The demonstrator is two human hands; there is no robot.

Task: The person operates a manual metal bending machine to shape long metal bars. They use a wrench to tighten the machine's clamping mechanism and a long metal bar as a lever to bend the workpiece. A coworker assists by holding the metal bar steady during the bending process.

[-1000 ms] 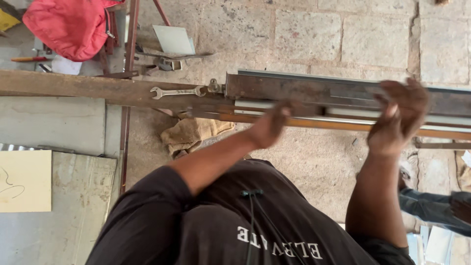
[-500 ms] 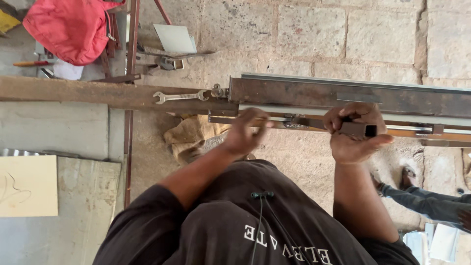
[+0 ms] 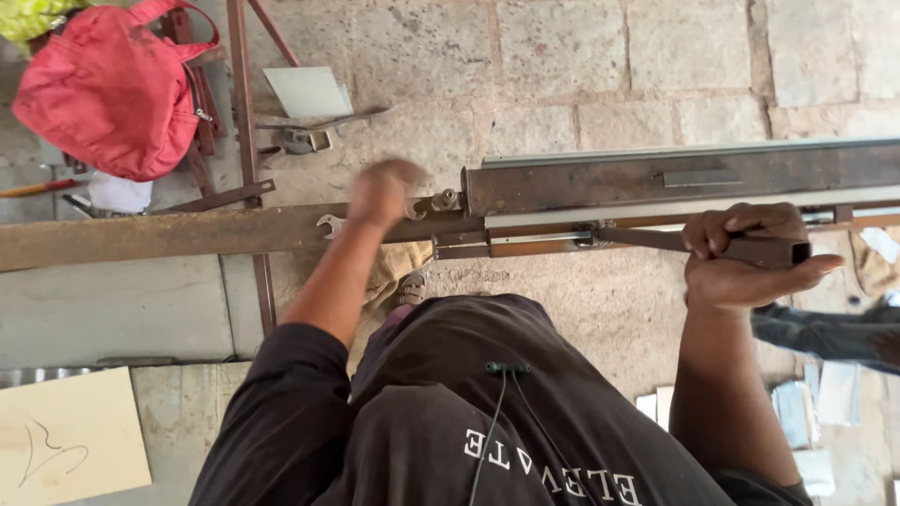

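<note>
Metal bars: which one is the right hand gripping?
The short rectangular hollow bar, open end pointing right. The right hand wraps around it. The long rusty flat beam lies under the left hand; the thin reddish uprights go untouched.

The square metal tube (image 3: 750,248) is a short, rusty brown hollow bar lying almost level, its open dark end facing the right of the view; it sits just below the long steel beam and is gripped around its middle. The open-ended wrench (image 3: 330,225) is a grey steel spanner lying flat on the rusty beam, its forked jaw showing at the left while the rest is covered by a blurred hand.
</note>
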